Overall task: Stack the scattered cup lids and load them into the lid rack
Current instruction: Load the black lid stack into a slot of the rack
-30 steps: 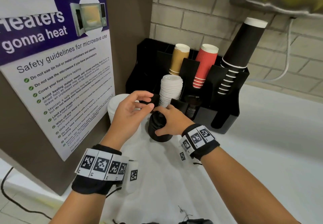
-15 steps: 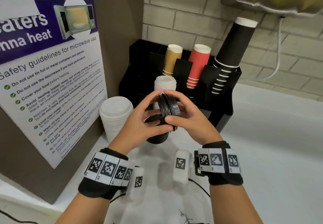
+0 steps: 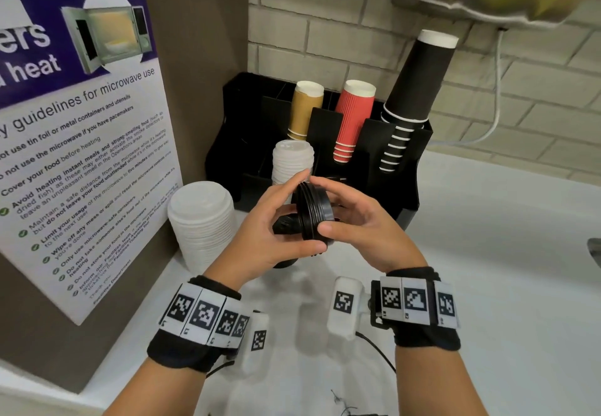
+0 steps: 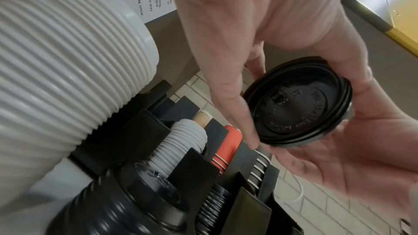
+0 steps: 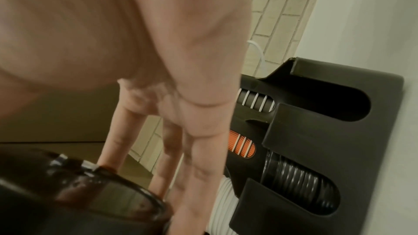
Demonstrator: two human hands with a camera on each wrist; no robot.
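A short stack of black lids (image 3: 313, 211) is held on edge in front of the rack, above the counter. My left hand (image 3: 279, 211) grips it from the left, thumb under the rim and fingers over the top. My right hand (image 3: 349, 212) pinches its right face. In the left wrist view the lids' (image 4: 298, 103) embossed top faces the camera between both hands. A taller black lid stack (image 4: 113, 212) stands on the counter under the hands. A large white lid stack (image 3: 201, 220) stands to the left. The black rack (image 3: 406, 168) holds white lids (image 3: 292, 162) and black lids (image 5: 298, 181).
The rack's back slots hold kraft cups (image 3: 305, 110), red cups (image 3: 353, 116) and tall black cups (image 3: 419, 84). A microwave safety poster (image 3: 81, 142) on a brown panel closes off the left. The white counter (image 3: 504, 253) runs right along a brick wall.
One second ago both hands were at the top of the black stack on the counter. They have since lifted a few black lids off it and turned them on edge.
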